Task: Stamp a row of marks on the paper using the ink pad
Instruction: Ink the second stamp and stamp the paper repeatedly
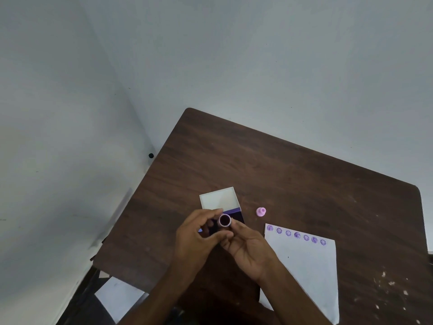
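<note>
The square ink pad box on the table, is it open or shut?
Open. Its white lid is swung back behind the dark purple pad, which lies uncovered behind the hands.

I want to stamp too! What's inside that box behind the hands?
The open ink pad box shows a pale lid lining and a strip of dark purple pad. The left hand, right hand and round stamp cover the rest.
</note>
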`<state>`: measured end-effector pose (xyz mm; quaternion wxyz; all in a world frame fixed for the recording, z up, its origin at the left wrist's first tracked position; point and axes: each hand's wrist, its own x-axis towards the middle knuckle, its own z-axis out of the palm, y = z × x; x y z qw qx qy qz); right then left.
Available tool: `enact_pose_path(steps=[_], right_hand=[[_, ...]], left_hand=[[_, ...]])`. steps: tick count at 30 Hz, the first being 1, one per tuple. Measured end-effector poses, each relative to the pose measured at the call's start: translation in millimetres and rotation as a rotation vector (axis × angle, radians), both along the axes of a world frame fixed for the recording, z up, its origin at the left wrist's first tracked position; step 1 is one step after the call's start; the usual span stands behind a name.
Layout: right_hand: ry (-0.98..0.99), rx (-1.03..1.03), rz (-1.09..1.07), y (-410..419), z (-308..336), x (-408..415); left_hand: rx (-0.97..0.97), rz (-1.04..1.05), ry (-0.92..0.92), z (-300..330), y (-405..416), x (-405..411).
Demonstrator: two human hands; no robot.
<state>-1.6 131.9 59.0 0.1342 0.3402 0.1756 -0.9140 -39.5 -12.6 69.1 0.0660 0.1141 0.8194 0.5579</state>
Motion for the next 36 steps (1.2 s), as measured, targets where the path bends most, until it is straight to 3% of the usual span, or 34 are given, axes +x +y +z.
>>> enact_pose_path(steps=[8, 25, 36], right_hand=[[0.009, -0.025, -0.044, -9.1, 6.3, 2.4], [0.058, -0.040, -0.012, 1.7, 13.9, -1.4], [0.039, -0.075, -0.083, 2.5, 12.0, -7.9]], left_hand=[[0.009, 0.044, 0.040, 13.9, 5.5, 2.8], [-0.146, -0.071, 0.066, 3.6, 6.5, -10.8], [0.018, -0.052, 0.007, 8.2, 13.0, -17.8]])
